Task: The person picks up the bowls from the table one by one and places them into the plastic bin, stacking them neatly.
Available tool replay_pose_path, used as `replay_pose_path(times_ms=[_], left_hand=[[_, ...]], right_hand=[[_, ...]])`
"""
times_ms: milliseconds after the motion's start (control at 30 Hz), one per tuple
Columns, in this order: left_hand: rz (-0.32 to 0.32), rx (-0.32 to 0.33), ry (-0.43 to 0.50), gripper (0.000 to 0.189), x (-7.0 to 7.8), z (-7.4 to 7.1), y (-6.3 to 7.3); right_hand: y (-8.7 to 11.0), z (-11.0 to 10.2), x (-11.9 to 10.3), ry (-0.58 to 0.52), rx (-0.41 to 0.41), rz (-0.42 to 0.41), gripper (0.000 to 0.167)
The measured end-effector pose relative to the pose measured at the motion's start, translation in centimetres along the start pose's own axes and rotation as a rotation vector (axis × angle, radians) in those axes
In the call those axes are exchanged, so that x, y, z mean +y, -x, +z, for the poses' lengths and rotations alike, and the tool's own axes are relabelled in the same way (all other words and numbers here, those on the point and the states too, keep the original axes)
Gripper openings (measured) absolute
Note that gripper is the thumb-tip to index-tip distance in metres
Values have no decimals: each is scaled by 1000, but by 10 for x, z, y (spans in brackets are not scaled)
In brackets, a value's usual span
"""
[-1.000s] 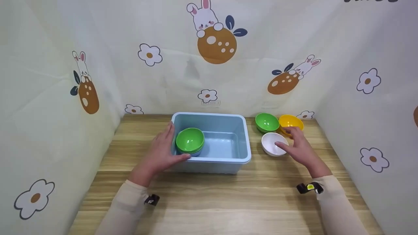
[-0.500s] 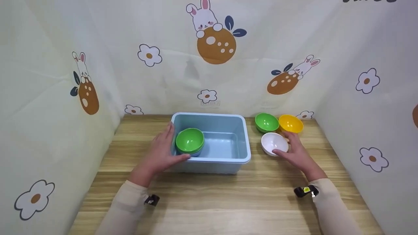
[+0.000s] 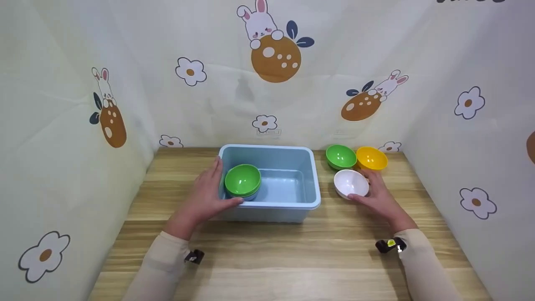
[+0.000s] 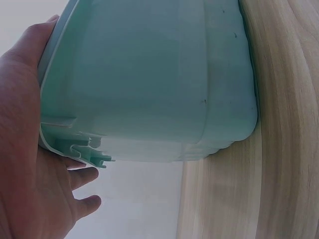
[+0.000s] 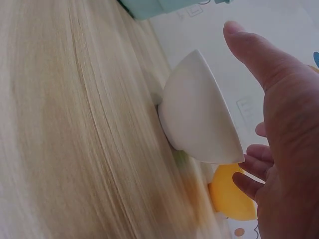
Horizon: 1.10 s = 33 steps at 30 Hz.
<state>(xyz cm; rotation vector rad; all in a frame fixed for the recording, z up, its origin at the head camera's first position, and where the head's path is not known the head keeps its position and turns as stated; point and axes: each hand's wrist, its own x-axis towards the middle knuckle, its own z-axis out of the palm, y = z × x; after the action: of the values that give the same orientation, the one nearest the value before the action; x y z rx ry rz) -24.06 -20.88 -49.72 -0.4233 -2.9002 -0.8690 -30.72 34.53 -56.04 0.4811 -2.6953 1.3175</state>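
Observation:
My left hand (image 3: 205,200) rests at the near left corner of a light blue plastic bin (image 3: 311,179), thumb along the front rim and fingers along the left side. Inside the bin, at its left, a green bowl (image 3: 242,179) is nested on others. My right hand (image 3: 380,200) is spread around the right side of a white bowl (image 3: 350,182) standing upright on the table. Its thumb overlaps the near rim in the head view. In the right wrist view the fingertips (image 5: 247,184) are right at the rim and the thumb stands apart from it.
Behind the white bowl stand a green bowl (image 3: 341,156) and a yellow bowl (image 3: 372,158), side by side near the back edge of the wooden table (image 3: 267,255). A printed cloth (image 3: 209,100) with rabbits and flowers encloses the table at the back and sides.
My right hand has moved slightly left and down, coming in around the white bowl from above the yellow one. My left hand and all the bowls have stayed in place.

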Motion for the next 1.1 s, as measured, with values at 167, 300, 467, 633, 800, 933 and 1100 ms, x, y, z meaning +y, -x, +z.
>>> replay_pose_path(times_ms=[167,300,467,633,800,933,1100], left_hand=[[-7,-5,6,147,0,0,-1],[-16,-14,11,147,0,0,0],[-16,-23,16,146,0,-1,1],[-11,-21,10,146,0,-1,1],[-17,-21,15,145,1,0,1],[-8,-3,22,141,1,1,1],[-4,13,18,145,2,0,1]], right_hand=[[0,1,3,-11,5,-11,90],[-1,2,4,-31,3,-2,92],[-2,5,7,-39,4,17,97],[-3,9,10,-20,-17,52,113],[-4,15,14,-55,-18,62,118],[-4,20,18,-93,11,51,113],[-4,21,21,-76,27,37,109]])
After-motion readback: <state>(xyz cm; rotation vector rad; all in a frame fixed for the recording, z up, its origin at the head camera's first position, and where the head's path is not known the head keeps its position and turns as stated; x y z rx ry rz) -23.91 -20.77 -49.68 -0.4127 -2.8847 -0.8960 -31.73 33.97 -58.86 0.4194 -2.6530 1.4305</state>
